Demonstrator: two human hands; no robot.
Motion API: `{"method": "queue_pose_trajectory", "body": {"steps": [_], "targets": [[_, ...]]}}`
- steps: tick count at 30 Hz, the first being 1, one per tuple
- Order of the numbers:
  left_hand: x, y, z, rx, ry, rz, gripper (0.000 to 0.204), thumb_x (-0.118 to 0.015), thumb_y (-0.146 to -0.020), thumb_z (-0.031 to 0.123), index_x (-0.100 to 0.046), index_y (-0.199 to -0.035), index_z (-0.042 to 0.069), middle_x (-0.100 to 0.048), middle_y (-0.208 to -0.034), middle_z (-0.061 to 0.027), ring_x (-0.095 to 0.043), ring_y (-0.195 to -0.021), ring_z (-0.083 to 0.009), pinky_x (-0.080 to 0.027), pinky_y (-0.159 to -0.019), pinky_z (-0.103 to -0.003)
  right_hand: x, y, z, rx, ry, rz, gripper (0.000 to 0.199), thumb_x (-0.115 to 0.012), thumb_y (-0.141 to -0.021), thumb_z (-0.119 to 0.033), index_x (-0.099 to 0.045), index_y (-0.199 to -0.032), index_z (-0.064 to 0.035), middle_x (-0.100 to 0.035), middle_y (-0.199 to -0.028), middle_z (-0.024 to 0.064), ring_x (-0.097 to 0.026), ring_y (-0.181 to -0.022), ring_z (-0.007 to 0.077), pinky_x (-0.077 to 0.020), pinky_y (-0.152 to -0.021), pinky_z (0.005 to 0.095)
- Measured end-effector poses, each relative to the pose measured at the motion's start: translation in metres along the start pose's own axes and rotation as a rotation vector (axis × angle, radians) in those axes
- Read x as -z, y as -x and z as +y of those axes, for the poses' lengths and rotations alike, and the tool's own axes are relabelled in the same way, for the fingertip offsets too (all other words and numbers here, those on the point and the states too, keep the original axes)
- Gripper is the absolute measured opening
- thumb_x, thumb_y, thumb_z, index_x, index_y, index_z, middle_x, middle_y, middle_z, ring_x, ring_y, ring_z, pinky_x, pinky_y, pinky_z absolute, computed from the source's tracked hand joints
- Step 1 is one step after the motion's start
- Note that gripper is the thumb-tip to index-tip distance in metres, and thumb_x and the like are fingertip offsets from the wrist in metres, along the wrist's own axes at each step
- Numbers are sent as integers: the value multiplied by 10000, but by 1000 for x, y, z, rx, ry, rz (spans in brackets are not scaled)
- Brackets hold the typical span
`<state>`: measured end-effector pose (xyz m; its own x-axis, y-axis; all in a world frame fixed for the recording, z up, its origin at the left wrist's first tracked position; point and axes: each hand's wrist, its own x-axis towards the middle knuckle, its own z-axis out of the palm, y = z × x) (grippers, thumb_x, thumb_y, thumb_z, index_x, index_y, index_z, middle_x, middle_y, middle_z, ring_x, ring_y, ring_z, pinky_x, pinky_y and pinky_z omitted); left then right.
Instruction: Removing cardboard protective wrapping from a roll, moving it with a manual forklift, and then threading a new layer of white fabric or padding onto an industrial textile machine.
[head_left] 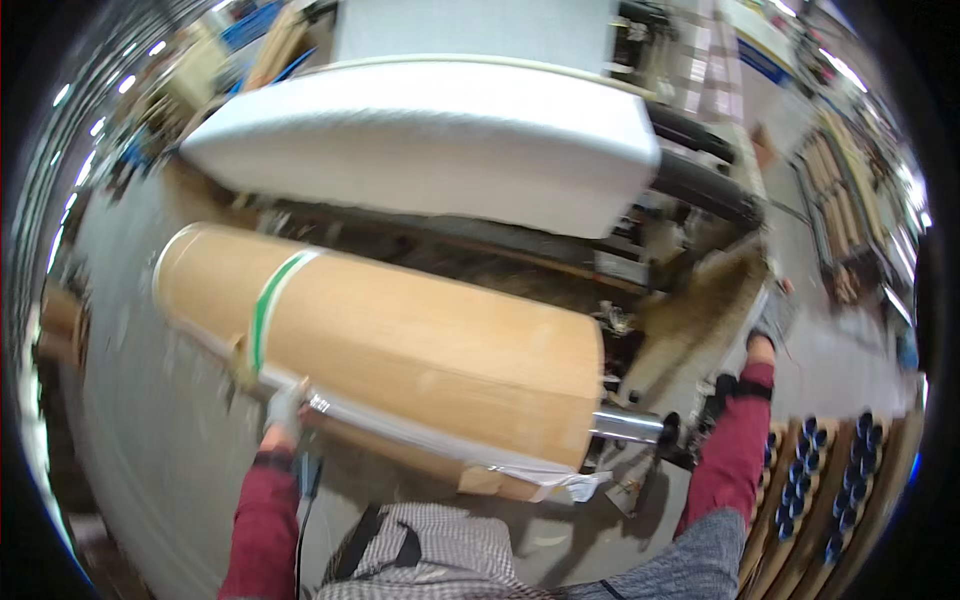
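Broadly, a fat, smooth cylinder dominates the middle: a tan paper-wrapped roll (430,350), lying slantwise just below the machine's draped white sheet (430,150), which looks soft and matte. A glossy green stripe (264,312) edged in white rings the roll's left part, and shiny, wrinkled clear film (420,432) runs along its lower side. A polished metal shaft (628,427) juts from its right end. Of the hands, the left hand (286,408) is at the roll's lower edge, beside the film; blur hides whether its fingers are closed. The right hand (767,318) is at the outer end of the machine's stained side panel (700,310), its grip impossible to tell. Brown cardboard tubes (788,545) stand lower right.
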<state>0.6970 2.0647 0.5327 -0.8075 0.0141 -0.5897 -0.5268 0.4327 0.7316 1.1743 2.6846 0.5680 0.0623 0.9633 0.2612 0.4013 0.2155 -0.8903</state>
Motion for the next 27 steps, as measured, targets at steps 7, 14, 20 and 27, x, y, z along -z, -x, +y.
{"method": "queue_pose_trajectory", "body": {"steps": [7,14,20,27], "targets": [[6,-9,-2,16,10,-65,258,-603,-792,285,-470,-638,126,-382,-480,30,-330,-354,-70,-245,-337,-228,-32,179,-23,198,355,-164,273,-519,-822,-160,-496,-1065,-37,-565,-953,98,-556,-824,229,-437,-740,311],[0,-22,64,-331,163,-377,148,-564,-817,236,-508,-790,102,-392,-564,42,-324,-413,-49,-214,-366,-198,-33,351,-39,-257,144,-542,318,-450,-879,-171,-472,-1144,2,-562,-1058,97,-519,-951,172,-399,-825,288],[-44,-85,100,-676,-183,-379,295,-590,-790,262,-537,-973,36,-580,-764,-68,-534,-655,-157,-443,-579,-280,-62,439,-46,-8,241,-343,402,-488,-856,-196,-424,-1197,8,-557,-1069,150,-531,-931,238,-409,-789,331],[-2,-136,62,-1198,-903,-160,565,-570,-792,216,-340,-1275,35,-486,-1197,-154,-509,-1032,-286,-420,-846,-331,-102,467,-113,-52,645,-20,517,-634,-722,-131,-424,-1173,11,-548,-988,197,-521,-915,337,-400,-815,366]]}}
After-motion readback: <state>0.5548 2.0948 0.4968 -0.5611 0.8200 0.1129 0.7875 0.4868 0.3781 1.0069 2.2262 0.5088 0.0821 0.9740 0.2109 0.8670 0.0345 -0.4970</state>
